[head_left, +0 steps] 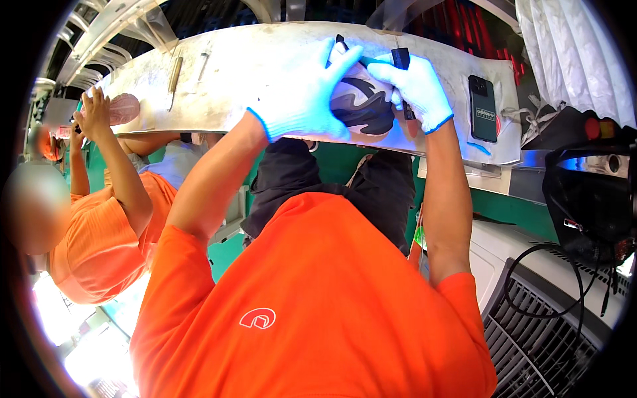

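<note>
A white, grey and black sports shoe [363, 109] is at the near edge of the workbench, between my two hands. My left hand [302, 93], in a white knitted glove with a blue cuff, grips the shoe's left side; its palm-side fingers are partly hidden. My right hand [423, 89], gloved the same way, is closed around a black bar-shaped tool [401, 58] at the shoe's right side. The tool's exact kind is unclear. A narrow teal strip [366, 61] shows between the hands at the shoe's far end.
A dark phone [483, 108] lies right of my right hand. On the bench [232, 66] to the left are a wooden-handled tool [174, 81] and a thin pen-like tool [202, 66]. A co-worker [109, 232] in orange sits left, near a pink sole-shaped piece [124, 108]. A black bag [590, 205] hangs right.
</note>
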Motion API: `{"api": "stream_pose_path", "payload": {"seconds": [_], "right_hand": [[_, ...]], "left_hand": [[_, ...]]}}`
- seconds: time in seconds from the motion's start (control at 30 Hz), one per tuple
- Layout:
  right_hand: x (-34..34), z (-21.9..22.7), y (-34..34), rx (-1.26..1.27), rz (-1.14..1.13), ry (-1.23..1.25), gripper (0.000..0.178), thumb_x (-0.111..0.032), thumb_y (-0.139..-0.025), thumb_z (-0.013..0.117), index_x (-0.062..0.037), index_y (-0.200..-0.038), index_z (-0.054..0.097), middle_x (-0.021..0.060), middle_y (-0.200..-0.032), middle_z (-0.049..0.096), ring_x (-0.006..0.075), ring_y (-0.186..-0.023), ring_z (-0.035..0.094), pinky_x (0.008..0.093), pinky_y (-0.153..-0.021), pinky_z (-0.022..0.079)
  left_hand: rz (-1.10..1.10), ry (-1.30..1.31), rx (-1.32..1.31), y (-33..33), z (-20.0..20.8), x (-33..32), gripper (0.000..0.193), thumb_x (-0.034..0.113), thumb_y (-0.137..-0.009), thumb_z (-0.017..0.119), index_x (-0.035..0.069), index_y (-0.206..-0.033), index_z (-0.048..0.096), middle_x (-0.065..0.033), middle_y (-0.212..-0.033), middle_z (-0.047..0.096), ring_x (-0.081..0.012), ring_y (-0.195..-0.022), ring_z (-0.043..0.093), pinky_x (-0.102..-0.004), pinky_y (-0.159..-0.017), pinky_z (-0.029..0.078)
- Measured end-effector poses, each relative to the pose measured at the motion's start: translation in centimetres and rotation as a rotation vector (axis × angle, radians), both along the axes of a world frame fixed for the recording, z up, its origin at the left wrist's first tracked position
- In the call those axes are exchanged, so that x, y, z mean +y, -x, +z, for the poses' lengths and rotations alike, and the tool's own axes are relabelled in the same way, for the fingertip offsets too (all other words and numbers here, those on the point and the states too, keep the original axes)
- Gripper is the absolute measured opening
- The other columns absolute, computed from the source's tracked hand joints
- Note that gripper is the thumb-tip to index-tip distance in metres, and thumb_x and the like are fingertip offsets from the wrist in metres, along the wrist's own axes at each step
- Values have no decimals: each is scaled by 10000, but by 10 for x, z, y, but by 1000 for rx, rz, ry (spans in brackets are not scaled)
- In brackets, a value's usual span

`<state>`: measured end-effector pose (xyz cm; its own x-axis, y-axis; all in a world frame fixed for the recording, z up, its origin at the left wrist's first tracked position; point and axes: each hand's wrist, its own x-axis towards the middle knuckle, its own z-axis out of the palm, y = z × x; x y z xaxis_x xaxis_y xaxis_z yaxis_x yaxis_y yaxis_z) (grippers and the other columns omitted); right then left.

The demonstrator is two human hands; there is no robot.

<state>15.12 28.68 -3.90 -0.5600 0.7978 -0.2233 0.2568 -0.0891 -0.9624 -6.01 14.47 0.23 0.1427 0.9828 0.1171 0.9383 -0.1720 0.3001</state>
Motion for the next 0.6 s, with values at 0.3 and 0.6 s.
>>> {"api": "stream_pose_path", "payload": {"seconds": [0.3, 0.6], "right_hand": [[-3, -9, 11, 771, -657, 236, 411, -445, -1127, 657, -40, -1063, 627, 126, -858, 729, 191, -558, 636, 358, -517, 543], [-23, -15, 21, 856, -718, 262, 596, -648, -1148, 490, -106, -942, 629, 105, -754, 682, 208, -507, 565, 367, -475, 485]], "left_hand": [[32, 21, -48, -6, -17, 7, 1344, 430, -544, 1029, 181, -1716, 419, -329, -1654, 443, -538, -1489, 492, -569, -1243, 433], [46, 27, -28, -10, -21, 3, 1381, 432, -566, 1056, 202, -1743, 369, -344, -1729, 326, -546, -1559, 413, -562, -1274, 413]]}}
